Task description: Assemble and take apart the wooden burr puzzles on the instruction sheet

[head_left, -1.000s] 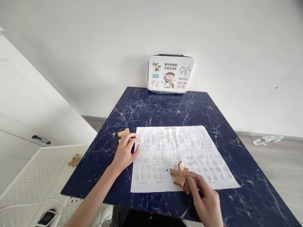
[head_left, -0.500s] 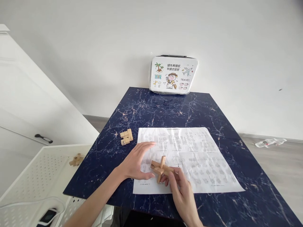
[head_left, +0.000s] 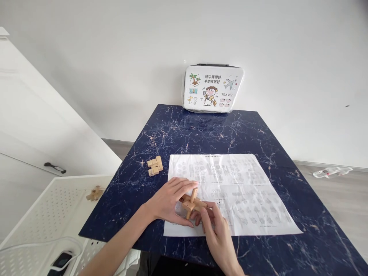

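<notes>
A partly interlocked wooden burr puzzle (head_left: 189,205), made of notched sticks crossing one another, is held just above the printed sheet (head_left: 247,199). My left hand (head_left: 169,201) curls round its left side, fingertips at the top of the upright stick and thumb by its lower end. From the right, my right hand (head_left: 217,226) pinches the end of a sideways stick between thumb and fingers. The fingers behind the puzzle are partly hidden. Left of the sheet lies a small cluster of loose wooden pieces (head_left: 155,166), one marked with a 3.
The dark blue marbled table (head_left: 201,134) carries a white cartoon case (head_left: 212,89) leaning on the wall. To the left, another wooden puzzle (head_left: 95,193) and a black device with a cable (head_left: 61,261) rest on a white perforated surface (head_left: 43,218). A plastic bottle (head_left: 330,172) lies on the floor.
My left hand has moved right and closed in from an open pose beside the puzzle onto its upright stick. The puzzle and my right hand have shifted slightly left.
</notes>
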{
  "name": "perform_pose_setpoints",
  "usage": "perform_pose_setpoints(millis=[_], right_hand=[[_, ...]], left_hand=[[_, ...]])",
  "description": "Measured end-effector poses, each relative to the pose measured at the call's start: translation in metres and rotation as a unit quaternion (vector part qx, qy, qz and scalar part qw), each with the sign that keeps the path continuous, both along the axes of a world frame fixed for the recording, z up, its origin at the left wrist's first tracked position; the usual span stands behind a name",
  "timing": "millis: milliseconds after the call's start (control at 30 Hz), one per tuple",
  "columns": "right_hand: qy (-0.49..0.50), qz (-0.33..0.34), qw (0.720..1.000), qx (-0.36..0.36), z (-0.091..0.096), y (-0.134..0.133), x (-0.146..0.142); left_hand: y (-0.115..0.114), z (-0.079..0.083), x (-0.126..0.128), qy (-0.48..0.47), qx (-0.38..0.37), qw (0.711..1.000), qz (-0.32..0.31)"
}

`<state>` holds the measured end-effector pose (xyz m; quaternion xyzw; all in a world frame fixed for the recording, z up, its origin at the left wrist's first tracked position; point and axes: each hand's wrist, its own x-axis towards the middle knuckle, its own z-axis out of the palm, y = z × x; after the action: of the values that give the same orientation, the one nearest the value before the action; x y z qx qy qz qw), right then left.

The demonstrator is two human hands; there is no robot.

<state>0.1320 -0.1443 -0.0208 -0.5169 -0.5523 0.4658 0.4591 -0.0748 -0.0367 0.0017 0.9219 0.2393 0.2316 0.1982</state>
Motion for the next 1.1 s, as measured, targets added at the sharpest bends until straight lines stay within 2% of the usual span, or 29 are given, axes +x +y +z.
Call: perform_pose_setpoints(millis=[433,667,1100], right_hand=[[-0.034,-0.013,0.999,0.003,-0.006,0.001,-0.001],[-0.064,-0.030,0.997,0.020,-0.002,0.001,-0.004],[-0.089,-0.015,0.996,0.017,-0.003,0.003,-0.003]], left_hand=[[-0.002,-0.005,0.003,-0.048,0.027,0.998,0.017],[-0.002,-0.007,0.002,-0.073,0.061,0.995,-0.003],[-0.003,-0.011,0.003,-0.078,0.088,0.993,-0.006]])
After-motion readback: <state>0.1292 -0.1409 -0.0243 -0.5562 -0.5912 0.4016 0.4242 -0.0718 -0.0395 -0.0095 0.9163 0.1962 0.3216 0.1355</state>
